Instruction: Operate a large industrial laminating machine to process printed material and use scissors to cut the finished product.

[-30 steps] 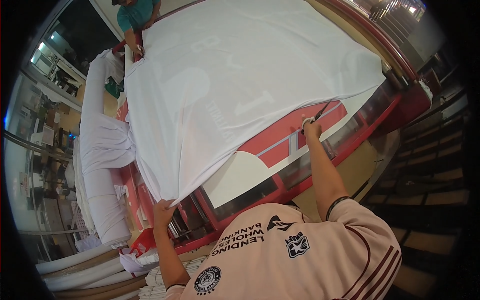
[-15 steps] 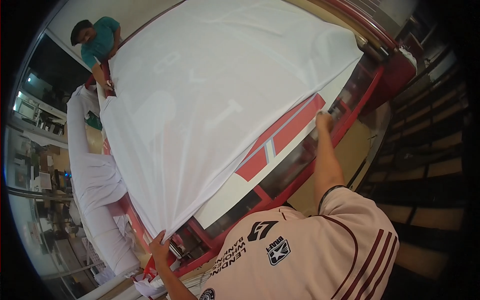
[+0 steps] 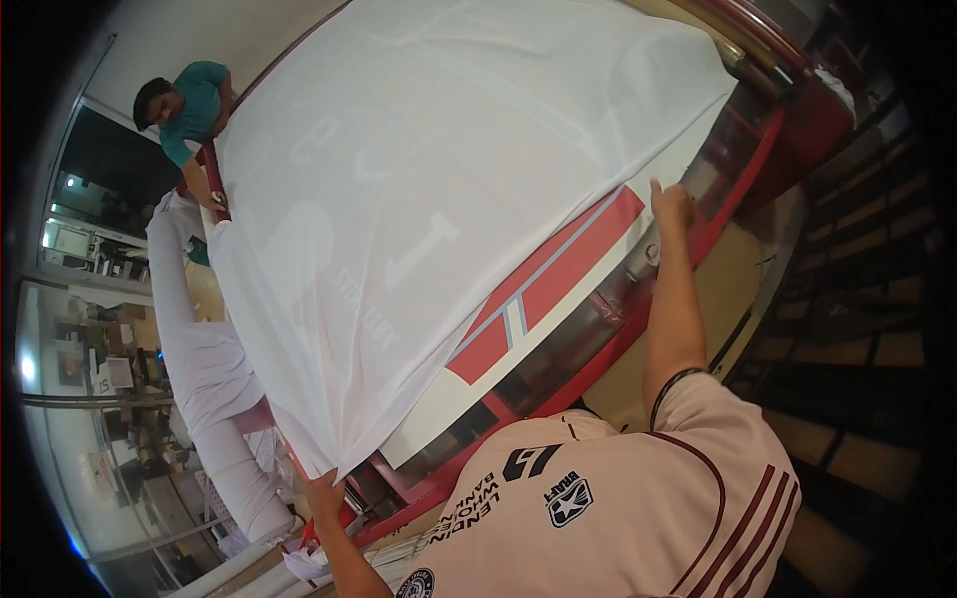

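A large sheet of thin white fabric (image 3: 369,149) lies over a printed sheet (image 3: 558,284), whose red, blue and white border shows along the near right side. My left hand (image 3: 324,493) is closed on the fabric's near corner, where folds gather and fan outward. At the printed sheet's white margin is my right hand (image 3: 674,206), its fingers curled and one digit raised over the margin. Whether it grips the margin I cannot make out. Beneath both layers is a red-framed machine (image 3: 518,391).
At the far left a person in a green shirt (image 3: 199,105) has a hand at the fabric's edge. A long roll wrapped in white cloth (image 3: 184,289) runs along the left side. Metal rollers (image 3: 748,65) stand at the far right, above a red end housing (image 3: 788,130).
My right hand has moved away from me along the printed sheet's margin, and a digit now points up. My left hand stays on the fabric corner. The view has shifted slightly.
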Tool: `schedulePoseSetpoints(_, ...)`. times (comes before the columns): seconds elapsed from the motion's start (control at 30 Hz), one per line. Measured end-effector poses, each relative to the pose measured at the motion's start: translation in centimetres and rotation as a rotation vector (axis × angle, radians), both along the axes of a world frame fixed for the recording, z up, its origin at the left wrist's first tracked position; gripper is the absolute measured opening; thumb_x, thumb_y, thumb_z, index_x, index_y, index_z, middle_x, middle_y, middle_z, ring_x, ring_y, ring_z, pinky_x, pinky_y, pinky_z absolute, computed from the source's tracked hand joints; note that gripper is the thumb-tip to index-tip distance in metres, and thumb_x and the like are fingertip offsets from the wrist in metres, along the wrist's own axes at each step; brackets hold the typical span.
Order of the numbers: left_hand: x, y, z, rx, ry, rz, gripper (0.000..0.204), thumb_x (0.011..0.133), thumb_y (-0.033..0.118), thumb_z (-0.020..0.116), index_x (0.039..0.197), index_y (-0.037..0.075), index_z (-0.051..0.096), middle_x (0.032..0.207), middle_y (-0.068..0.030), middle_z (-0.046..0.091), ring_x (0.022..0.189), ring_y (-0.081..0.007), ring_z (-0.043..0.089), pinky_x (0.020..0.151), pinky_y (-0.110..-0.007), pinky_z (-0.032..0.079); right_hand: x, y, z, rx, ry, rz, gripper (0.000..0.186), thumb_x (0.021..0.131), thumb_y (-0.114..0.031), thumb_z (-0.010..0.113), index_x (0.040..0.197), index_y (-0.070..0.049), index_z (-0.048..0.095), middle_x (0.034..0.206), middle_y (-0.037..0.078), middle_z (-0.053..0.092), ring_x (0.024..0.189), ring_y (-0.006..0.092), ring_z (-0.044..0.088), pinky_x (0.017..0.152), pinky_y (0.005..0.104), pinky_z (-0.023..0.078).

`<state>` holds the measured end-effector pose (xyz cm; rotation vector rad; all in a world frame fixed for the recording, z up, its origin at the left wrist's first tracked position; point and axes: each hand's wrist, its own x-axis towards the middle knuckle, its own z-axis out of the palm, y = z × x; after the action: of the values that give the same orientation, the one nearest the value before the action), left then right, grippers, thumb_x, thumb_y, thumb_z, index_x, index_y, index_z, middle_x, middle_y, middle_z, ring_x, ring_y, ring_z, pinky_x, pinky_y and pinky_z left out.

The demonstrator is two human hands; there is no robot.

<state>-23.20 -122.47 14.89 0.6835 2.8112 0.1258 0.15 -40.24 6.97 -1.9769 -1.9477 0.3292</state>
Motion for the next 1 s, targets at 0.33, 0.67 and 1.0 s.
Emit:
schedulePoseSetpoints(0.33, 1.7, -1.0, -1.1, -0.200, 0.206, 0.039, 0.024, 0.078, 0.018, 0.071, 0.101, 0.013, 0.077, 0.078, -0.0216, 0.068, 0.076, -0.0384, 0.066, 0.077, -0.048, 0.050, -6.1, 13.0, -8.3, -0.294, 0.877, -0.202, 0.036, 0.085, -0.020, 0.066, 0.107, 0.008, 0.065, 0.106, 0.021, 0.070, 0.091, 0.0305, 0.072, 0.078, 0.0400, 0.059)
schedulePoseSetpoints(0.67, 3.9, -1.4, -2.3, -0.117, 0.104, 0.159, 0.022, 0.079, 0.016, 0.068, 0.098, 0.012, 0.077, 0.082, -0.0181, 0.070, 0.082, -0.0364, 0.067, 0.075, -0.047, 0.052, -1.5, 14.0, -8.3, -0.550, 1.199, -0.230, 0.037, 0.090, -0.003, 0.050, 0.126, 0.002, 0.054, 0.118, 0.017, 0.061, 0.105, 0.0329, 0.062, 0.087, 0.0490, 0.054)
schedulePoseSetpoints(1.0, 6.3, -0.6, -6.7, 0.021, 0.077, 0.138, 0.019, 0.084, 0.019, 0.067, 0.094, 0.006, 0.076, 0.091, -0.0149, 0.072, 0.091, -0.0343, 0.067, 0.083, -0.046, 0.052, 1.9, 16.3, -12.9, -0.332, 1.000, -0.191, 0.049, 0.088, -0.005, 0.055, 0.136, -0.002, 0.047, 0.121, 0.020, 0.063, 0.098, 0.0321, 0.068, 0.074, 0.0425, 0.059)
